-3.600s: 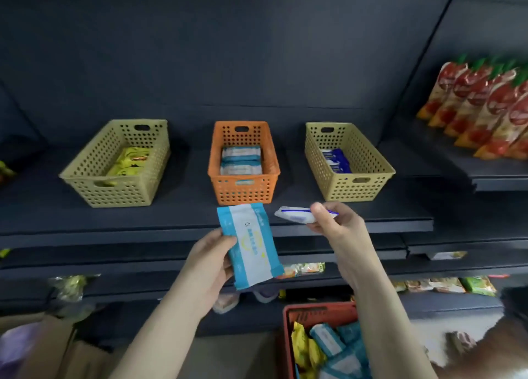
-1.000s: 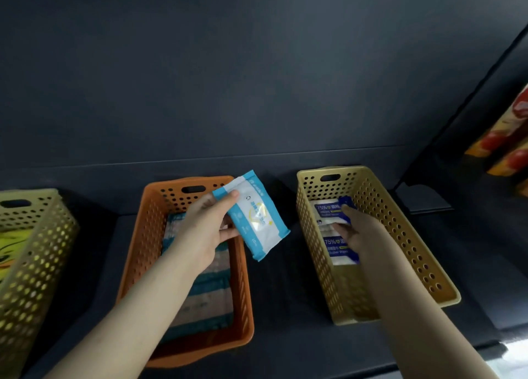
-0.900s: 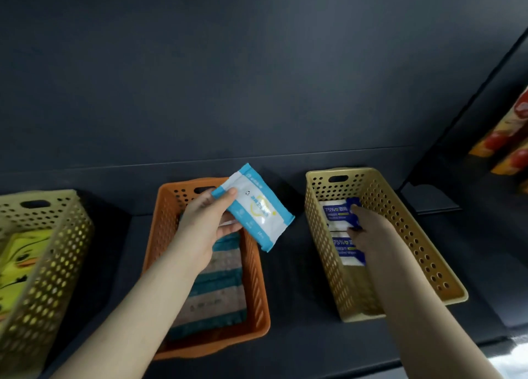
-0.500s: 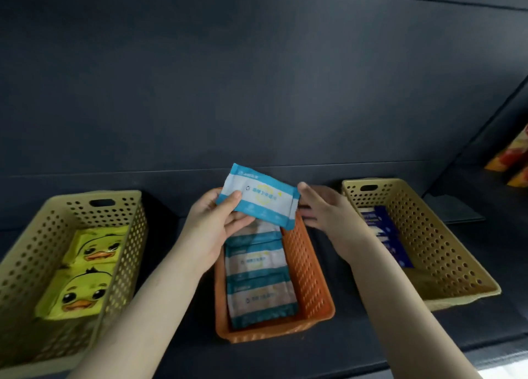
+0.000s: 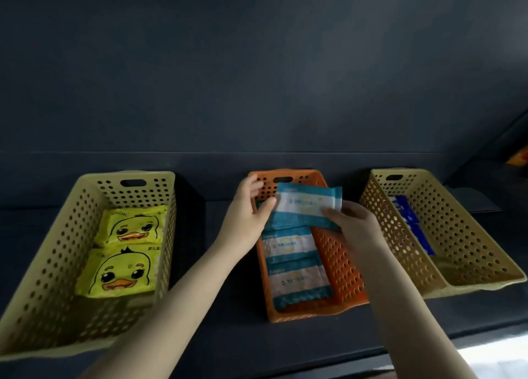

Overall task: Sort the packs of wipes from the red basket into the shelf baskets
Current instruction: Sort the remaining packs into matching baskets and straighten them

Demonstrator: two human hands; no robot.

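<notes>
Both hands hold one teal-and-white wipes pack (image 5: 310, 201) over the far end of the orange basket (image 5: 340, 261). My left hand (image 5: 248, 212) pinches its left end with the thumb on top. My right hand (image 5: 354, 224) grips its right lower edge. Under it, more teal-and-white packs (image 5: 288, 244) lie in a row inside the orange basket. The left yellow basket (image 5: 51, 267) holds two yellow duck-print packs (image 5: 120, 273). The right yellow basket (image 5: 468, 235) holds dark blue packs (image 5: 411, 221). The red basket is out of view.
The three baskets stand side by side on a dark shelf (image 5: 228, 341) with a dark back wall. The shelf's front edge runs across the bottom. An orange item (image 5: 520, 158) shows at the far right edge.
My right hand left the blue pack in the right basket and came across to take the teal pack's right end. Both hands have lowered the pack toward the orange basket.
</notes>
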